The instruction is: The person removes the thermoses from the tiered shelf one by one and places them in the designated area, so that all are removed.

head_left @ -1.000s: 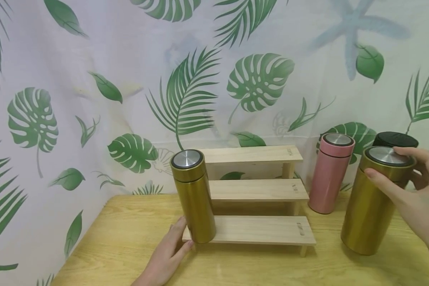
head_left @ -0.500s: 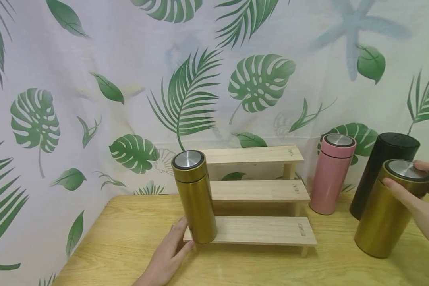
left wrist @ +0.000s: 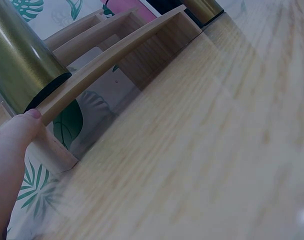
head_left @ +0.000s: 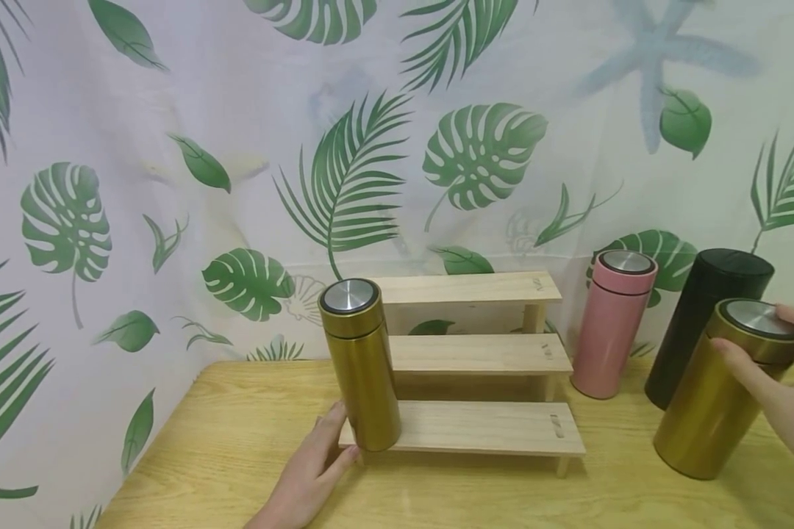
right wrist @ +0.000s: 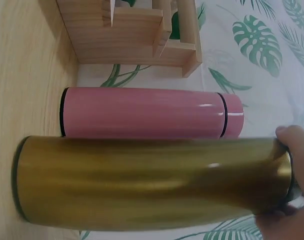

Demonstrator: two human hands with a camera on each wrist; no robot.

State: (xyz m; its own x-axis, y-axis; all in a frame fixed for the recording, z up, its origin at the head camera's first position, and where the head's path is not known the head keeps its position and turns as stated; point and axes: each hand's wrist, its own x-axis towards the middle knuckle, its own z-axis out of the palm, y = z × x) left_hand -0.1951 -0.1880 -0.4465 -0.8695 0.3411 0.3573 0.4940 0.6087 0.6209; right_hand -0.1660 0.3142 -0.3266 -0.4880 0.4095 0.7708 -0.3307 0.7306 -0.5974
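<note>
Head view, rack [head_left: 479, 425]: While the left hand [head_left: 304, 474] holds the left end of the lowest step, the left gold flask [head_left: 364, 389] stands upright there, beside the fingers.
Head view, right gold flask [head_left: 714, 400]: gripped near its top by the right hand [head_left: 784, 400], right of the rack, before the black flask [head_left: 681, 345].
Head view, step: setting flasks on the rack seems in hand, one up.
Left wrist view, thumb: touches the step's end by the left gold flask's base; other fingers hidden.
Right wrist view, base: at the tabletop [right wrist: 29, 75]; contact unclear.
Right wrist view, next move: probably a firm lift leftward, clear of the pink flask [right wrist: 142, 112].
</note>
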